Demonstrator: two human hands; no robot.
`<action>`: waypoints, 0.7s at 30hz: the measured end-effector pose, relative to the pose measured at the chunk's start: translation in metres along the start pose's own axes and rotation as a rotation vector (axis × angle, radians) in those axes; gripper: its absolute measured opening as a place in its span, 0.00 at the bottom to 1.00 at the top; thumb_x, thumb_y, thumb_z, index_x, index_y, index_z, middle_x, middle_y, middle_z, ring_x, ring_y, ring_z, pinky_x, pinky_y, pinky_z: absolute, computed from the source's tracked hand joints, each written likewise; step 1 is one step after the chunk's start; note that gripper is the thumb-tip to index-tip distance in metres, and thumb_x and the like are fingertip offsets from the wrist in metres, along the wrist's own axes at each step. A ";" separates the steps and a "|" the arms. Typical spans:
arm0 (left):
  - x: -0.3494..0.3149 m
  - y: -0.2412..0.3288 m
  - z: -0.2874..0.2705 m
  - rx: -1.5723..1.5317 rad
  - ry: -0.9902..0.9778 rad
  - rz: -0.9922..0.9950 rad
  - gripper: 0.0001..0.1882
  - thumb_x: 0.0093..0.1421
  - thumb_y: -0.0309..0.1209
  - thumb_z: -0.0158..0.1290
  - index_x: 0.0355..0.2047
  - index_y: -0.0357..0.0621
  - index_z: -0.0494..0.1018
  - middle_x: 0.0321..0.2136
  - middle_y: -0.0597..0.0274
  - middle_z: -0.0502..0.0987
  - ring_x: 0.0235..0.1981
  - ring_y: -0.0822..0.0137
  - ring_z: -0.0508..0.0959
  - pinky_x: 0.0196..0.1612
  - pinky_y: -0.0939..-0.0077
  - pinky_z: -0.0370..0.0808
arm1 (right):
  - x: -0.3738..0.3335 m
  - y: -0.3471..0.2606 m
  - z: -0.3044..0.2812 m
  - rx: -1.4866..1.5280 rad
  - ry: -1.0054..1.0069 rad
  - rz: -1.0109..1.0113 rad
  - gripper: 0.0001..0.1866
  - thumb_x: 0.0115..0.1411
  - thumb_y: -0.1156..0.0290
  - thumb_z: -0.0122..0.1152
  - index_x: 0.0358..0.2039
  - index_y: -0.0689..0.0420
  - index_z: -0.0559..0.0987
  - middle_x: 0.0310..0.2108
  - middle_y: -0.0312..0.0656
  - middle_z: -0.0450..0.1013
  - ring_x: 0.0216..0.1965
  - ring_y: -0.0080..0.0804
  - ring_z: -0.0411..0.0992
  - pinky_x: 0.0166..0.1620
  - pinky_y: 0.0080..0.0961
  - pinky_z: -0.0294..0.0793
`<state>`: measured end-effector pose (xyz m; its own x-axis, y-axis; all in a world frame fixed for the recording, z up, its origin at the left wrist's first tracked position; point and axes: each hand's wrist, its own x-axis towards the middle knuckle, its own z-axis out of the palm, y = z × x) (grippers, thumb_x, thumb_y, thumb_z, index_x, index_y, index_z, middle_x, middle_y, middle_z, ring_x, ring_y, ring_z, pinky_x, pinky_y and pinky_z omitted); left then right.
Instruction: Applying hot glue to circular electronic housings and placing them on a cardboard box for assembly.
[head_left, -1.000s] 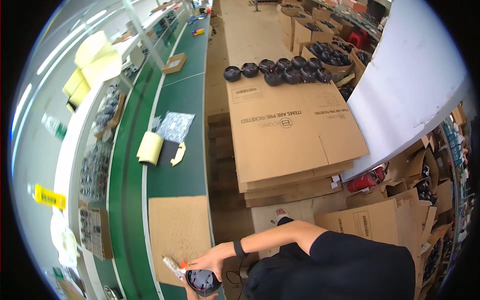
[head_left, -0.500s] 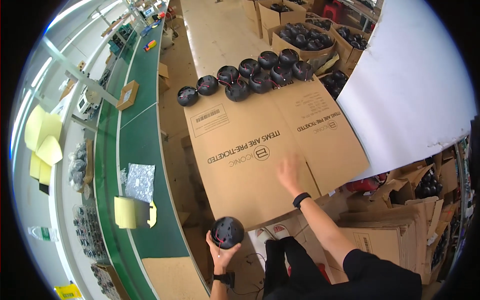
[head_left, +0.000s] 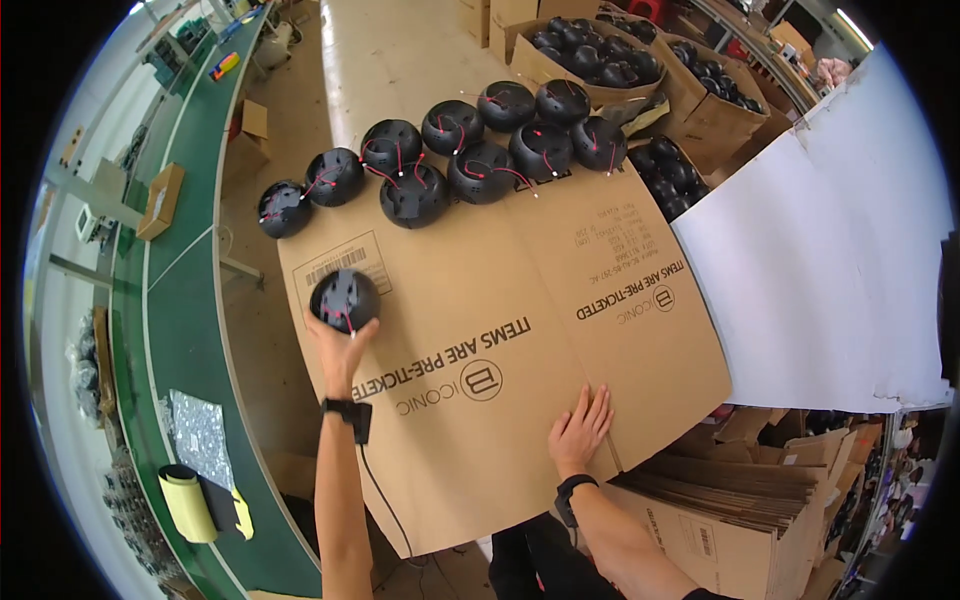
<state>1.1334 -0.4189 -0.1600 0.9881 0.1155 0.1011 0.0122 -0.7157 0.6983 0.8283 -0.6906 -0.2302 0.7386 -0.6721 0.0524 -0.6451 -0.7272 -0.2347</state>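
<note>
In my left hand [head_left: 342, 350] is a round black plastic shell [head_left: 345, 300] with a red wire. It is held over the left part of a flattened brown cardboard carton [head_left: 470, 450], near its printed label. My right hand [head_left: 582, 428] rests flat on the cardboard near its front edge, fingers stretched out and nothing in it. Along the far edge of the carton stand several similar black shells [head_left: 413, 195] in two uneven rows, thin red wires hanging from them.
A green workbench [head_left: 190, 290] runs along the left, bearing a bubble-wrap pouch [head_left: 200, 440] and a yellow roll [head_left: 188, 505]. Open boxes full of black shells [head_left: 600, 55] stand at the far right. A white panel [head_left: 820, 260] borders the carton; stacked flat cartons [head_left: 740, 490] lie at lower right.
My left hand has carried the black shell forward from beside the carton to above it. My right hand, blurred before, now lies still on the cardboard. The view has shifted forward and right.
</note>
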 end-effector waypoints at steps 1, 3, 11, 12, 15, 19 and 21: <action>0.020 0.003 0.009 0.046 -0.046 -0.054 0.66 0.38 0.37 0.75 0.68 0.34 0.42 0.60 0.34 0.60 0.60 0.40 0.67 0.62 0.54 0.67 | 0.000 -0.002 0.000 -0.001 0.002 -0.004 0.36 0.58 0.65 0.52 0.67 0.60 0.61 0.72 0.57 0.48 0.72 0.55 0.47 0.71 0.56 0.43; 0.047 0.005 0.024 0.089 -0.095 -0.107 0.67 0.38 0.38 0.75 0.69 0.36 0.41 0.61 0.32 0.59 0.60 0.36 0.67 0.62 0.53 0.66 | 0.001 -0.003 0.001 -0.006 0.006 -0.007 0.36 0.58 0.65 0.52 0.67 0.60 0.61 0.72 0.58 0.47 0.72 0.55 0.47 0.71 0.56 0.42; 0.123 -0.019 0.063 -0.151 0.024 0.017 0.60 0.43 0.31 0.70 0.68 0.32 0.41 0.57 0.31 0.66 0.57 0.42 0.71 0.62 0.57 0.67 | 0.001 -0.006 0.007 -0.038 -0.073 0.010 0.36 0.59 0.63 0.47 0.68 0.62 0.59 0.72 0.58 0.45 0.73 0.56 0.44 0.71 0.56 0.42; 0.124 -0.019 0.065 -0.258 -0.008 -0.047 0.58 0.44 0.30 0.68 0.67 0.31 0.42 0.57 0.33 0.66 0.57 0.44 0.71 0.62 0.59 0.67 | 0.001 -0.004 0.007 -0.047 -0.074 0.012 0.36 0.59 0.63 0.47 0.68 0.62 0.59 0.72 0.58 0.45 0.73 0.56 0.44 0.71 0.56 0.42; 0.107 -0.008 0.075 -0.406 -0.075 -0.121 0.52 0.49 0.26 0.64 0.67 0.30 0.43 0.58 0.38 0.67 0.59 0.51 0.72 0.60 0.65 0.69 | 0.003 0.000 0.004 -0.042 -0.048 0.004 0.35 0.60 0.63 0.46 0.68 0.62 0.59 0.72 0.58 0.46 0.72 0.56 0.45 0.71 0.56 0.42; 0.072 -0.062 0.066 -0.327 -0.255 -0.057 0.41 0.54 0.25 0.59 0.66 0.30 0.54 0.62 0.37 0.64 0.62 0.48 0.69 0.61 0.62 0.70 | -0.001 -0.012 0.002 -0.004 -0.049 0.003 0.35 0.60 0.63 0.47 0.67 0.62 0.60 0.72 0.57 0.47 0.72 0.56 0.45 0.71 0.56 0.42; 0.020 -0.074 0.069 -0.069 -0.300 0.112 0.36 0.55 0.28 0.58 0.63 0.33 0.61 0.65 0.34 0.61 0.64 0.42 0.66 0.64 0.55 0.67 | -0.002 -0.009 0.002 -0.006 -0.054 0.000 0.35 0.60 0.64 0.47 0.67 0.62 0.60 0.72 0.57 0.47 0.72 0.56 0.45 0.71 0.55 0.42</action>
<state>1.1632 -0.4113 -0.2589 0.9838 -0.1772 -0.0262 -0.0997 -0.6631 0.7419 0.8331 -0.6827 -0.2298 0.7482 -0.6635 0.0002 -0.6458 -0.7283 -0.2290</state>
